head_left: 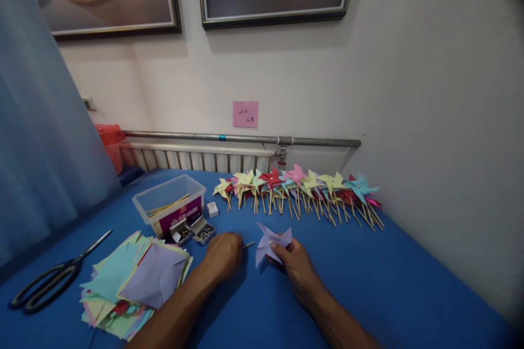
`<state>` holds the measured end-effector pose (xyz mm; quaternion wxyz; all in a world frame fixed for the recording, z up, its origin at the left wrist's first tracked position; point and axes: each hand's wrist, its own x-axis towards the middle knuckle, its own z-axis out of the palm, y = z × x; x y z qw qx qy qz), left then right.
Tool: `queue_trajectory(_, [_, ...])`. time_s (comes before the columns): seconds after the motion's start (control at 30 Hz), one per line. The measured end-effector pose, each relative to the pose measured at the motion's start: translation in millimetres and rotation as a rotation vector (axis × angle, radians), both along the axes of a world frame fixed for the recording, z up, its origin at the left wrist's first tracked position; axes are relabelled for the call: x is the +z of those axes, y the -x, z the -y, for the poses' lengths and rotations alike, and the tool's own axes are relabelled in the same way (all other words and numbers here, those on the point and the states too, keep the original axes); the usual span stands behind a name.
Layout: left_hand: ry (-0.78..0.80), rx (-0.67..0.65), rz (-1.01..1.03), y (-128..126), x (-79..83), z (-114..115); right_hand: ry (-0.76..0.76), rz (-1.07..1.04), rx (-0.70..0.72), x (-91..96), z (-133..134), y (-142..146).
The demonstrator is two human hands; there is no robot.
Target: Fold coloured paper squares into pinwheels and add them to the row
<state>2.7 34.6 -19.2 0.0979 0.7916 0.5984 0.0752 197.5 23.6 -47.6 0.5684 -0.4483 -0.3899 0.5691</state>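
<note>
My right hand (297, 267) pinches a purple paper pinwheel (268, 242) at its centre, the thumb lying on the middle. To its left, my left hand (226, 253) is closed around a thin wooden stick (248, 244), whose tip pokes out toward the pinwheel. Stick and pinwheel are apart. Behind my left hand are two small open boxes of metal pins (206, 233). A stack of cut coloured paper squares (153, 278), purple on top, lies beside my left forearm.
Finished pinwheels on sticks (295, 191) lie in a row at the back. A clear plastic tub (141, 204) holds more sticks, with a small white box (212, 209) beside it. Black-handled scissors (61, 278) rest at the left on the blue tabletop (393, 289). A radiator (196, 158) stands behind.
</note>
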Motion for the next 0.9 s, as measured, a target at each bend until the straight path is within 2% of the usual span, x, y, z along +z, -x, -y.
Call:
queue_trajectory(0.1, [-0.041, 0.055, 0.104, -5, 1.0, 3, -0.006, 0.001, -0.002, -1.1, -1, 0])
queue_trajectory(0.27, [-0.008, 0.075, 0.456, -19, 5.0, 9, 0.027, -0.077, -0.017, -2.3, -3, -1])
queue_trajectory(0.47, [0.238, 0.041, 0.915, -27, -5.1, 6, 0.007, -0.100, -0.003, -3.5, -2, -1])
queue_trajectory(0.6, [0.341, 0.045, 0.982, -28, -9.5, 4, 0.002, -0.125, 0.001, -2.7, -1, 1])
queue_trajectory(0.9, [0.371, 0.054, 0.981, -30, -11.9, 6, 0.014, -0.138, -0.006, -0.2, -1, 1])
